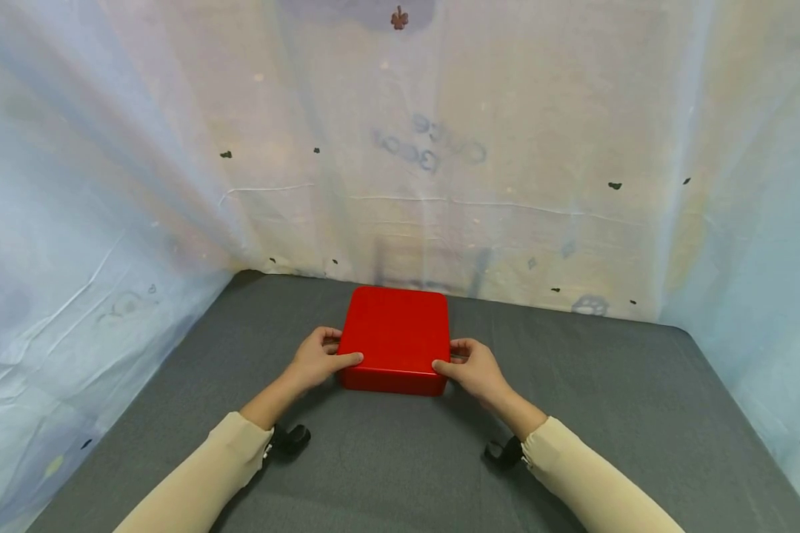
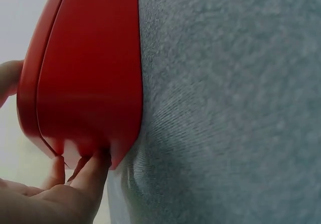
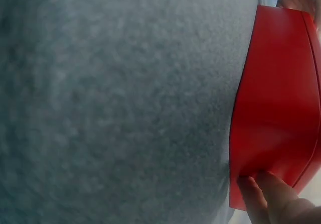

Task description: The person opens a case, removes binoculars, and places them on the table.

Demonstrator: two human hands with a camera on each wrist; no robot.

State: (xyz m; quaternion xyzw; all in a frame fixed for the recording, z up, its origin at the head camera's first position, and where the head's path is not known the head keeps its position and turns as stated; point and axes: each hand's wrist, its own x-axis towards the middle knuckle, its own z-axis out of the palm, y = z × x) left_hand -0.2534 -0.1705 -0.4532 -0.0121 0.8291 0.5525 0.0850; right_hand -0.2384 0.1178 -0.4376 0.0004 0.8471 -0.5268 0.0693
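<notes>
A red lidded box (image 1: 397, 329) with rounded corners sits on the grey cloth-covered table, its lid closed. My left hand (image 1: 319, 357) grips its left side, thumb on top near the front corner and fingers against the side wall. On the opposite side my right hand (image 1: 475, 368) holds it the same way, thumb on the lid's front right corner. In the left wrist view the fingertips (image 2: 95, 166) press the box's red wall (image 2: 90, 83) low down, below the lid seam. The right wrist view shows two fingers (image 3: 273, 194) against the other side wall.
Grey fabric (image 1: 387, 466) covers the table around the box. A pale printed curtain (image 1: 440, 148) hangs along the back edge and on both sides. Black wrist straps (image 1: 292, 442) sit at both cream sleeves (image 1: 203, 474).
</notes>
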